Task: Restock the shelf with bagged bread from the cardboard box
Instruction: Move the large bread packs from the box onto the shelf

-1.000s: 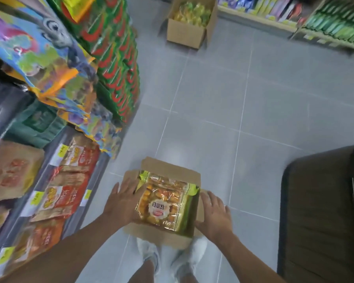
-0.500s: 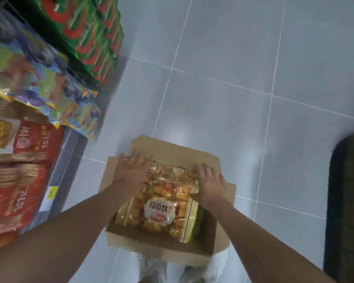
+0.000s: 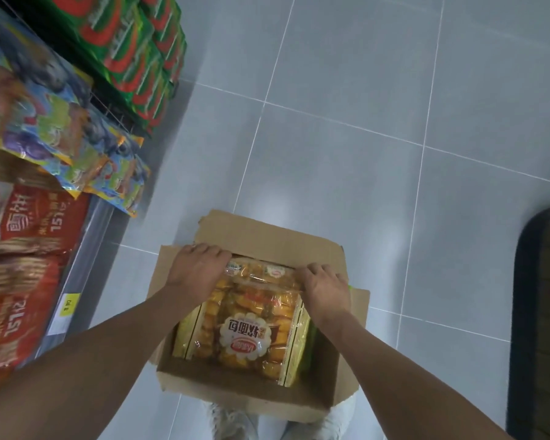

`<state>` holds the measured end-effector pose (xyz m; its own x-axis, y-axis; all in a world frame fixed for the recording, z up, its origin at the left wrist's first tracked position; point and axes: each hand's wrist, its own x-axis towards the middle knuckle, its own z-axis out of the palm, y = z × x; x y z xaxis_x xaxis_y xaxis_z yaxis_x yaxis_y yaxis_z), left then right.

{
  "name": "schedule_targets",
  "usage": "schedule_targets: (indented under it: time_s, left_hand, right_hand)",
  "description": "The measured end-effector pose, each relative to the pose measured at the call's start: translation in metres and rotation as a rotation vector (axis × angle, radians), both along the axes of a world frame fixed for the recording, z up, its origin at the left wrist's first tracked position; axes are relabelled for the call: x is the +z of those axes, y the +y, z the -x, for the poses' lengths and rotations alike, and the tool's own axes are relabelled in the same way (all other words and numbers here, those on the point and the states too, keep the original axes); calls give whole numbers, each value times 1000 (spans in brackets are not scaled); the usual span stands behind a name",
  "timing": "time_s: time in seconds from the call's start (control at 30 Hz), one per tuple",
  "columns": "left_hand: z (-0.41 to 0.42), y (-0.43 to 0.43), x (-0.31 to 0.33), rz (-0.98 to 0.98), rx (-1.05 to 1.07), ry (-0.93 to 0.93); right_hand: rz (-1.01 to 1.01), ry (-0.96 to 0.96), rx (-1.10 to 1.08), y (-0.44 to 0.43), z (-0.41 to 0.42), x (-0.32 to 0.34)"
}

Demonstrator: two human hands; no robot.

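In cardboard box (image 3: 254,389): clear bread bag (image 3: 245,325), golden buns, both hands' fingers curled gripping its far corners.

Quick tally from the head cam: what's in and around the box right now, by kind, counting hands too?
Hands: 2, left hand and right hand, both on the far end of the bread bag
Bread bag on top: 1 clearly seen; any beneath are hidden
Cardboard box: 1
Shoes: 2, partly hidden under the box
Total: 6
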<state>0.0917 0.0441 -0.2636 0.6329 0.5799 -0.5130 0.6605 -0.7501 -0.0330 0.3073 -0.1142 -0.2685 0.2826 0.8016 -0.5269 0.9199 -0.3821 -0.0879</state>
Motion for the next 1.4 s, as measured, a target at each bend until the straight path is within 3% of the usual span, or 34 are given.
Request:
schedule_targets:
  time_s: [0.23, 0.43, 0.87, 1.23, 1.4]
  left_hand:
    - [4, -11, 61, -26, 15, -34]
    - [6, -14, 145, -40, 28, -51]
    - [44, -27, 440, -16, 152, -235]
    - [71, -68, 691, -285, 205, -463]
    - [88, -95, 781, -360, 295, -616]
  right_hand:
    - [-60, -14, -11, -13, 1, 50]
    - [-64, -4, 6, -14, -5, 136]
    - [-157, 102, 116, 3, -13, 420]
    - [-320, 287, 312, 21, -49, 689]
    - [-398, 326, 416, 28, -49, 779]
